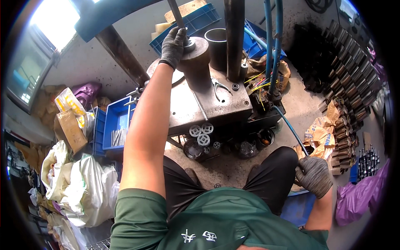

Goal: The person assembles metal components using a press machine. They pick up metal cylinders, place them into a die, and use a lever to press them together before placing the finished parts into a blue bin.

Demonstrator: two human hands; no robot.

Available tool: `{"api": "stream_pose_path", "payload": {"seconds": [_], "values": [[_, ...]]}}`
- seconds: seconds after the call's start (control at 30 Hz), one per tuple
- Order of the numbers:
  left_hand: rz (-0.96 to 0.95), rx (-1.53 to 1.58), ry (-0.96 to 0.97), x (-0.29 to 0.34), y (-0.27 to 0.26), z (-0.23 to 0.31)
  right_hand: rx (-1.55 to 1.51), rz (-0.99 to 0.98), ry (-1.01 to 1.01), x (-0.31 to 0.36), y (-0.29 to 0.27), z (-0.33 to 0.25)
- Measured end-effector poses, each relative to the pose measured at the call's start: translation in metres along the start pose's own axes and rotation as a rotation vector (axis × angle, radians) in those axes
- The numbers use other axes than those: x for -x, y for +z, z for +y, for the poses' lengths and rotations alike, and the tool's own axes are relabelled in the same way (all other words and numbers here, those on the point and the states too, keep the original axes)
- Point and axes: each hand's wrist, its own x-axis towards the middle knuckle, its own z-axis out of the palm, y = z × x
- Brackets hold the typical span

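My left hand (173, 48), in a grey work glove, reaches far forward with its fingers closed around the lower end of a slim metal rod (176, 12). Just below it, a small metal ring (189, 46) sits on top of a thick upright steel cylinder (195, 68) on the press table (183, 110). My right hand (314, 177), also gloved, grips the end of a blue lever (289, 127) low at the right. Snap-ring pliers (219, 88), a small bearing (235, 86) and a thin steel rod (200, 106) lie on the table.
Behind the cylinder stand an open steel tube (216, 36) and a dark press column (234, 41). Blue hoses (268, 46) hang at the right. Metal sleeves (350, 62) are stacked along the right side. White sacks (83, 187) and a blue bin (118, 121) stand left.
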Motion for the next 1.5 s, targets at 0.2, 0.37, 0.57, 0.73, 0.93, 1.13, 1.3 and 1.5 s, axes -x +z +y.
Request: {"api": "stream_pose_path", "payload": {"seconds": [0.2, 0.37, 0.57, 0.73, 0.93, 1.13, 1.3, 1.5], "values": [[-0.008, -0.029, 0.004, -0.001, -0.003, -0.001, -0.15, 0.107, 0.022, -0.014, -0.013, -0.002], [-0.001, -0.063, 0.004, -0.003, -0.002, -0.002, -0.087, -0.074, -0.014, -0.006, -0.015, 0.008], [0.005, -0.114, 0.006, -0.004, -0.002, -0.003, -0.191, 0.125, -0.009, -0.011, -0.011, 0.005], [0.016, -0.166, 0.023, -0.005, -0.001, -0.001, -0.048, -0.188, -0.058, -0.01, -0.019, 0.01], [-0.002, -0.128, 0.0, -0.003, -0.002, -0.003, -0.17, 0.092, -0.023, -0.014, -0.019, 0.008], [-0.018, -0.089, 0.048, 0.002, 0.006, 0.005, -0.029, 0.374, -0.02, -0.038, -0.039, 0.007], [-0.039, -0.013, -0.008, 0.003, 0.005, 0.003, -0.005, 0.839, -0.199, -0.137, -0.089, 0.024], [-0.051, 0.041, -0.036, 0.005, 0.008, 0.008, 0.005, 0.877, -0.011, -0.228, -0.114, 0.049]]}}
